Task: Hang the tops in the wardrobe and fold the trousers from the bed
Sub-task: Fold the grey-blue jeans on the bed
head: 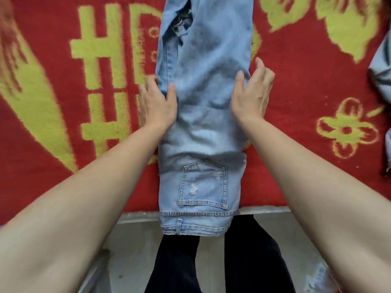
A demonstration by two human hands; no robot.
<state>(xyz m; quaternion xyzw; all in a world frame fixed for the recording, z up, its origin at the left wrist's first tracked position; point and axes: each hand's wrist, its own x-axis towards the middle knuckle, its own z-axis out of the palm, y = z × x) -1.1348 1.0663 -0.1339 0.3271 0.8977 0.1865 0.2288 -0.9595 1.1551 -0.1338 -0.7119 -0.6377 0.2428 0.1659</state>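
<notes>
I see one pair of light blue jeans folded lengthwise, leg on leg, stretched flat along the 12-to-6 line on the bed's red and yellow blanket. The waistband hangs just over the bed edge at 6 o'clock. Above it a back pocket faces up, scuffed and frayed. Near 12 o'clock a rip gapes, dark inside. My left hand pinches the 9 o'clock edge; my right hand touches the 3 o'clock edge. A second denim piece lies at far 3 o'clock, mostly cut off.
</notes>
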